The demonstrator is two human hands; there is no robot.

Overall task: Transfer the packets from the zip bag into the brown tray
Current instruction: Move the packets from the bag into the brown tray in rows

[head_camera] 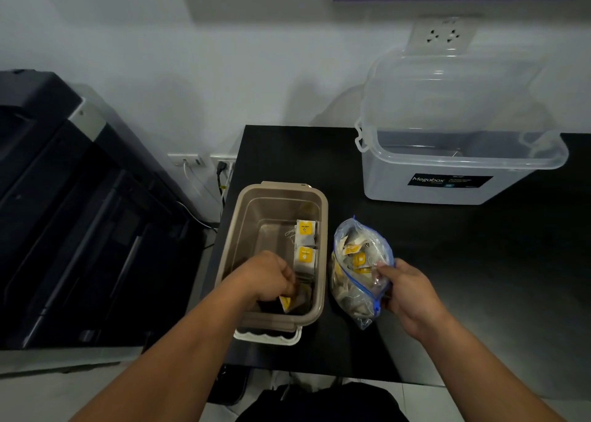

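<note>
Our left hand (268, 274) pinches a grey yellow-tagged packet (289, 301) low inside the brown plastic tray (323, 226), likely to set it down. Our right hand (406, 289) grips the clear zip bag (355, 255) by its mouth on the black surface (463, 261), ready for the next grab.

I read this as an office: a large dark copier (80, 197) stands just left of the black table (479, 277), a wall socket (443, 34) sits above its far edge, and a clear Megabox storage tub (447, 185) rests at its back.
</note>
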